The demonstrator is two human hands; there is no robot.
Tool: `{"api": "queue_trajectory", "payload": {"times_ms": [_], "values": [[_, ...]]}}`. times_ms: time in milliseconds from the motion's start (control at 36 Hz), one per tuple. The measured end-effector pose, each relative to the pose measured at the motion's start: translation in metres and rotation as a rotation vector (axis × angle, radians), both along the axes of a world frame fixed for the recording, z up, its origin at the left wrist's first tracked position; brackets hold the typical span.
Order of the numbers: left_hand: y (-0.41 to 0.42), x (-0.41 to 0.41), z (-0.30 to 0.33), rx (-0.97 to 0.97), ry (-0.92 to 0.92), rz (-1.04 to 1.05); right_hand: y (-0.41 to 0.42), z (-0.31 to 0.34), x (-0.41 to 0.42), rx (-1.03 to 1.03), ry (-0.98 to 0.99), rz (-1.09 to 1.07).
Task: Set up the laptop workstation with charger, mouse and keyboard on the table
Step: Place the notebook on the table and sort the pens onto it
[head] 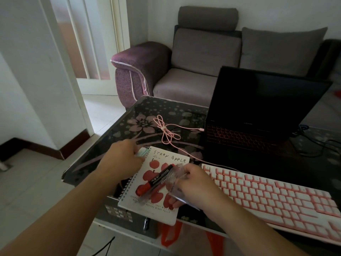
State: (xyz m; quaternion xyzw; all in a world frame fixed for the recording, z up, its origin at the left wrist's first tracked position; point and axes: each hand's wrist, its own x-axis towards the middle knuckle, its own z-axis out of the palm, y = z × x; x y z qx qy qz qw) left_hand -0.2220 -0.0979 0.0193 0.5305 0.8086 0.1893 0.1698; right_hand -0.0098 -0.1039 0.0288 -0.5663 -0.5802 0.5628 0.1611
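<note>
Grey sofa (pixel 203 58) sits behind, and in front of it the dark floral tabletop (pixel 147 111) carries the whole setup; the black laptop (pixel 258 111) stands open at the far right, screen dark, keys glowing faint red, dark cables trailing off its right side, and the pink-and-white keyboard (pixel 273 194) lies just in front of it along the near edge, its pink cable (pixel 167 131) looping in a tied bundle to the left of the laptop, the plug end lying just short of the machine and seemingly not seated. No mouse or charger brick that I can make out. Now the clutter: a spiral notebook (pixel 158 182) with red apples overhangs the near edge, a red marker (pixel 158 179) resting across its cover. The left hand (pixel 120 159) has its fingers curled over the notebook's top left corner and something pale there, the grip itself hidden; the right hand (pixel 191 183) has its fingers closed on a crinkly clear plastic wrapper (pixel 175 183) at the notebook's right edge. Best play here, I'd say: lift the notebook level so the marker doesn't roll off, and clear it leftward, well away from the pink cable
</note>
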Motion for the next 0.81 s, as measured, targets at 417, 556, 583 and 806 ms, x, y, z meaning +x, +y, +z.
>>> {"api": "queue_trajectory", "payload": {"times_ms": [417,556,583,806], "values": [[0.015,0.015,-0.008,-0.071,0.117,-0.302,0.017,-0.004,0.009,0.016,0.064,-0.048],[0.013,0.019,0.0,0.015,-0.065,-0.25,0.021,0.003,0.008,-0.018,0.186,-0.112],[0.012,0.02,0.004,0.049,-0.138,-0.249,0.022,0.004,0.007,-0.013,0.213,-0.12],[-0.006,0.038,0.024,-0.027,-0.78,-0.331,0.02,0.004,-0.009,0.224,0.189,-0.134]]}}
